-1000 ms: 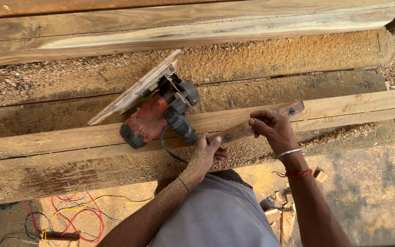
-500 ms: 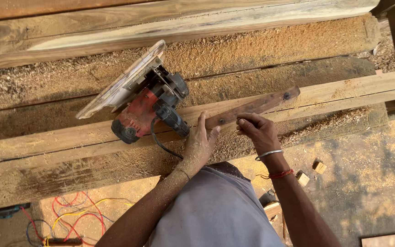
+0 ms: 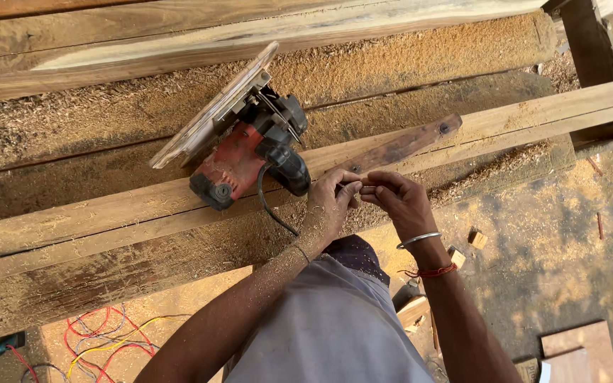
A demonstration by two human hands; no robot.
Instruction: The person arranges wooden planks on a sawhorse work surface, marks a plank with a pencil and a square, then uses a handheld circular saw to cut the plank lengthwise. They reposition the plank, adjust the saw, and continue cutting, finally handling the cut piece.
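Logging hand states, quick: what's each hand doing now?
Left hand: fingers pinched on a small item, too small to identify.
Right hand: pinching the same item.

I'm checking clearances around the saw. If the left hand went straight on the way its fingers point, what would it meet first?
The left hand points up and right, so it would probably meet the dark wooden strip first; the circular saw lies off to its left.

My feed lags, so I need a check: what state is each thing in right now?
Circular saw: lying on its side on the plank, not held.
Dark wood strip: flat on the long plank.
Left hand: fingers pinched at the strip's near end.
Right hand: fingertips meeting the left's, held item too small to tell.
Sawdust: spread over the beams.
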